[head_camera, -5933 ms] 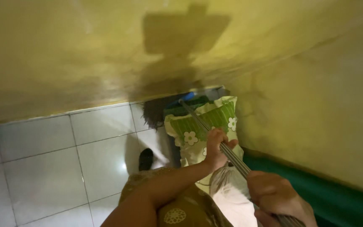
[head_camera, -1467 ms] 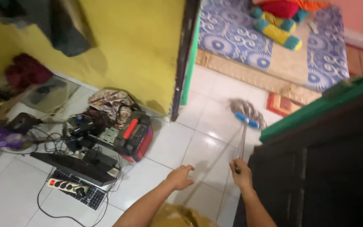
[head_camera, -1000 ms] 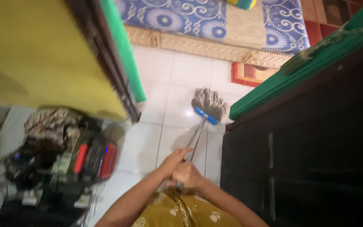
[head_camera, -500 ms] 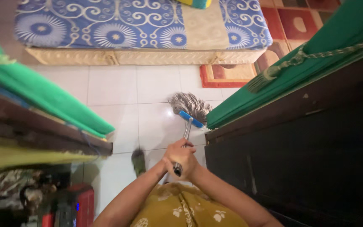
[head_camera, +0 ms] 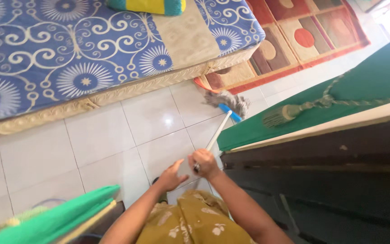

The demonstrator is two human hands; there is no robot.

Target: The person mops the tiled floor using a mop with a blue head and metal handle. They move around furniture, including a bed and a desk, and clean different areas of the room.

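White glazed floor tiles [head_camera: 113,135] fill the middle of our view, with a low mattress in a blue sheet with white swirls and starbursts [head_camera: 68,54] across ten to twelve o'clock and a red, brown and cream patterned rug [head_camera: 303,40] beyond it at one o'clock. At seven o'clock a green curtain edge [head_camera: 55,219] now sits low in the frame, where half a second ago it stood higher on the left; we have stepped through the doorway into the bedroom.

Our left hand [head_camera: 173,174] has come off the handle. It hangs open with fingers spread, just beside the shaft and apart from it, whereas a moment earlier both hands were stacked on the grip. Our right hand [head_camera: 204,163] is clenched round the top end of the pale metal mop handle [head_camera: 216,133] and carries it alone.

The grey string mop head on its blue clamp [head_camera: 229,103] has travelled outward to one o'clock. It now lies at the rug's near edge, close to the mattress corner, rather than by the green curtain with a tasselled rope tie [head_camera: 294,110] at three o'clock. We judge this a long one-handed push, extending the wet stroke toward the rug. A dark wooden door [head_camera: 321,180] closes off four o'clock.
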